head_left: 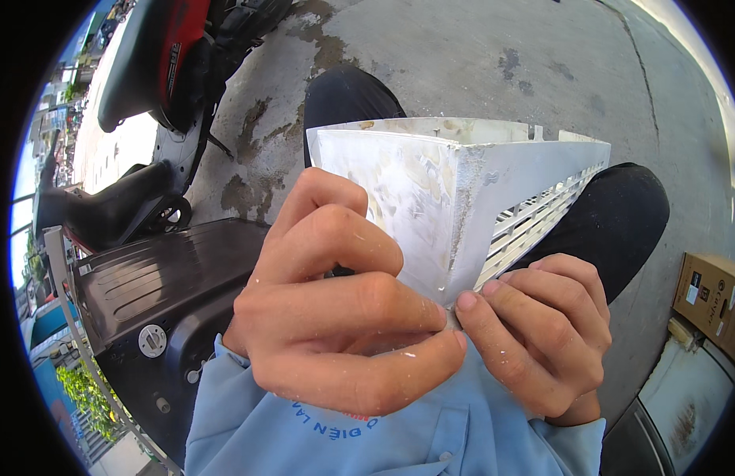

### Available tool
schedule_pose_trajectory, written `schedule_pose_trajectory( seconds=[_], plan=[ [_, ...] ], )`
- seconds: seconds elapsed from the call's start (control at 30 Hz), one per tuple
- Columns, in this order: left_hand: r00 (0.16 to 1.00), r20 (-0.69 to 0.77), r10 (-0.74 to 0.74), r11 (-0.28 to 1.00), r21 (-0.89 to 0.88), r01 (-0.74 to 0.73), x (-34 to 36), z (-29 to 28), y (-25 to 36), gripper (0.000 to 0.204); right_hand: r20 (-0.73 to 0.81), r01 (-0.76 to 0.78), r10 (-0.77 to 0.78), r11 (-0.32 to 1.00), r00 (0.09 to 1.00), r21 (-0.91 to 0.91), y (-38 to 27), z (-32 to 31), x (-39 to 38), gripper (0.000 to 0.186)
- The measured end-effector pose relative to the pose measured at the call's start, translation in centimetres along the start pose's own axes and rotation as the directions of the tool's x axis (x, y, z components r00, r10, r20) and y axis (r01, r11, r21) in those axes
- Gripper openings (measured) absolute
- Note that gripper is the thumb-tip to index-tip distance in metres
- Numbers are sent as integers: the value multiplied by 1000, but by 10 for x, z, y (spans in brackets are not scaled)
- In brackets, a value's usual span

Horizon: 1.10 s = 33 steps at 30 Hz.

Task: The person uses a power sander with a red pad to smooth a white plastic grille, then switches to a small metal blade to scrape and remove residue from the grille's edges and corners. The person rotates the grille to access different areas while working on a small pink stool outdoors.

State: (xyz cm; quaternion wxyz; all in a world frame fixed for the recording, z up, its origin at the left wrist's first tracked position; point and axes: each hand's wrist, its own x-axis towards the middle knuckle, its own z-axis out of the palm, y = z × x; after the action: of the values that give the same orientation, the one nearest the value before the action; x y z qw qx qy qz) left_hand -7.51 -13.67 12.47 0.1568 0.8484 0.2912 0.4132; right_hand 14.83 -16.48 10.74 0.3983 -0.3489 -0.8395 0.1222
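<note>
A white plastic housing (399,194) with a slatted grille (534,218) rests across my lap, one corner turned toward me. Its near faces are stained, and a rough, crumbly line runs down the corner edge. My left hand (335,301) is closed in a pinch just below that corner, thumb against forefinger. Right beside it, my right hand (542,333) pinches too, its fingertips almost meeting the left ones at the housing's lower corner. Whatever lies between the fingertips is too small and covered to make out. White specks cling to both hands.
A dark brown appliance panel (177,278) with a round dial stands at my left, below a parked motorbike (157,71). On the right are a cardboard box (710,301) and a worn white panel (685,397). Concrete floor (494,55) stretches ahead, stained in places.
</note>
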Motion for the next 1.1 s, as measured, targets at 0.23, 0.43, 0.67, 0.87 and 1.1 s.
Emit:
schedule_pose_trajectory(
  seconds=[0.23, 0.43, 0.67, 0.87, 1.1],
  plan=[
    [953, -210, -220, 975, -84, 207, 7, -5, -51, 43, -97, -49, 68, 981, 993, 188, 56, -4, 24, 31],
    [928, -22, -373, 925, -93, 369, 13, 5, -84, 37, -109, 62, -42, 981, 993, 185, 72, 18, 50, 38],
    [857, -14, -515, 841, -201, 502, -4, 20, -94, 66, -11, 183, -183, 983, 983, 20, 61, 18, 60, 34],
    [862, -14, -507, 839, -238, 490, -5, 21, -93, 64, -66, 187, -182, 980, 981, 75, 43, 26, 40, 26],
    [855, -7, -518, 821, -283, 495, -4, 22, -96, 54, -59, 178, -177, 984, 982, 10, 55, 21, 53, 32]
  ],
)
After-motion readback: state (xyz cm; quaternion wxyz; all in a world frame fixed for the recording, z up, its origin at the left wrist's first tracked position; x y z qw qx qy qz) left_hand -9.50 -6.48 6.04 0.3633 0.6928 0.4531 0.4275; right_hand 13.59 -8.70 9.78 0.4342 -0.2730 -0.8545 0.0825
